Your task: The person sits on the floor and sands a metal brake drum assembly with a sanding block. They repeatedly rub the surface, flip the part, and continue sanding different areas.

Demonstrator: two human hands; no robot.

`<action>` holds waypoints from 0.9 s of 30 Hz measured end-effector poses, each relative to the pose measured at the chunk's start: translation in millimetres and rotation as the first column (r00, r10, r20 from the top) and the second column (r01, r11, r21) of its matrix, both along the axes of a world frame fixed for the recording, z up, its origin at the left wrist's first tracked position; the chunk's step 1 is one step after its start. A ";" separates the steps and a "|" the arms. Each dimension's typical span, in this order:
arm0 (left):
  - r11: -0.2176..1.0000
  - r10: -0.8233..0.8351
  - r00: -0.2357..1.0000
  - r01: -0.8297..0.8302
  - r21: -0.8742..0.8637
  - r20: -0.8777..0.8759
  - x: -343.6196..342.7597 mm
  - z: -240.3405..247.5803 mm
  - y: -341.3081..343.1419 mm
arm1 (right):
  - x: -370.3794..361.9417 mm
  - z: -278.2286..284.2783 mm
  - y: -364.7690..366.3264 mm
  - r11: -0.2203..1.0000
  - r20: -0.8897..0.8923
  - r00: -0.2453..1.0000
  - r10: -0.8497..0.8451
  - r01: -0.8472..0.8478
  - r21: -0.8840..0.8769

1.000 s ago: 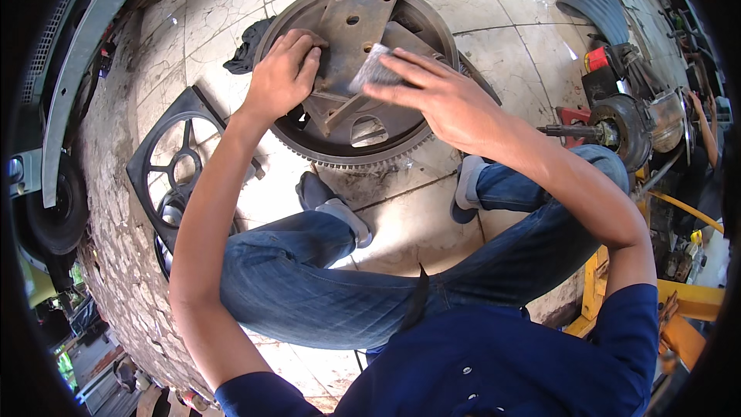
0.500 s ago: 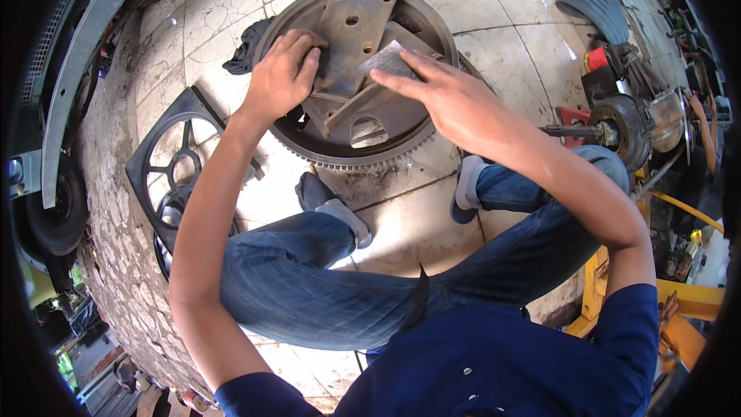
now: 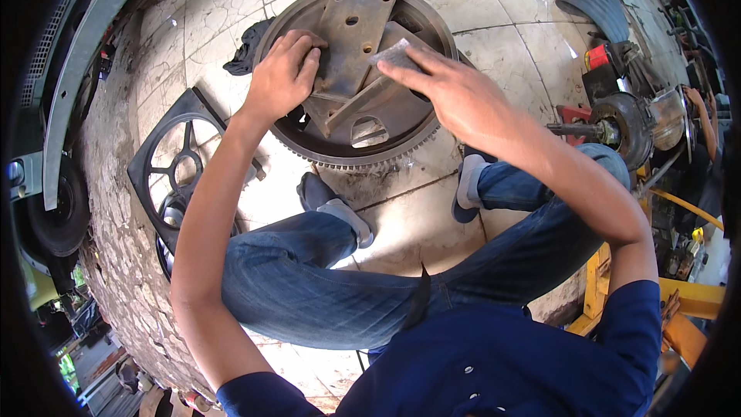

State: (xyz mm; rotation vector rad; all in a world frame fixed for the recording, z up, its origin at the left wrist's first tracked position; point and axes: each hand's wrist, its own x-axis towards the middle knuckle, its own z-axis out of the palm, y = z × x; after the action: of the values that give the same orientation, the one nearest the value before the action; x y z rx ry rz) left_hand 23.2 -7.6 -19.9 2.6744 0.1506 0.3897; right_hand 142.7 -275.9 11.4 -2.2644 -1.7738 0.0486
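Note:
A toothed flywheel (image 3: 287, 136) lies on the floor in front of me. On it rests a flat brown metal plate (image 3: 340, 58) with several bolt holes, and a metal bar (image 3: 359, 104) with an upright edge lies across the near side. My left hand (image 3: 284, 73) is closed at the plate's left edge, fingers curled over it and thumb toward me. A grey sheet of sandpaper (image 3: 392, 54) is pinched in my right hand (image 3: 455, 93), over the right side of the plate. The hand hides part of the sheet and the flywheel's right rim.
Left of the flywheel are a black cloth (image 3: 248, 46) and a black spoked fan shroud (image 3: 139, 174). A ribbed dark panel (image 3: 590, 4) lies far right. Nearer on the right stands a machine part with a shaft (image 3: 617, 120), above a yellow frame (image 3: 594, 286). Another person's arm (image 3: 704, 127) shows at the right edge.
My right hand has slid a little to the right with the sandpaper, baring more of the plate. My left hand stays in place.

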 end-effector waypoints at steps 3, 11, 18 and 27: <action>1.000 -0.006 1.000 0.006 -0.001 0.000 1.0 0.3 -0.6 | -10.6 1.2 -4.3 0.998 0.098 0.993 0.060 -0.063 0.030; 1.000 -0.003 1.000 0.002 -0.021 -0.007 1.0 1.7 -1.3 | -12.9 1.2 -4.2 0.995 0.149 0.986 0.079 -0.086 0.043; 1.000 0.004 1.000 -0.004 0.002 0.000 -0.4 1.7 -2.0 | -10.6 1.2 -3.3 0.997 0.233 0.970 0.076 -0.076 -0.007; 1.000 -0.009 1.000 0.008 0.008 0.027 0.0 -0.5 0.5 | -9.4 0.3 -3.2 0.996 0.247 0.965 0.087 -0.092 0.009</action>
State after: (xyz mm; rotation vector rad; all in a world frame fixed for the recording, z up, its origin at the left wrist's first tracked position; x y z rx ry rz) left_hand 23.2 -7.1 -20.4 2.6749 0.1299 0.4242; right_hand 133.3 -279.0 11.7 -2.2565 -1.9885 -0.2430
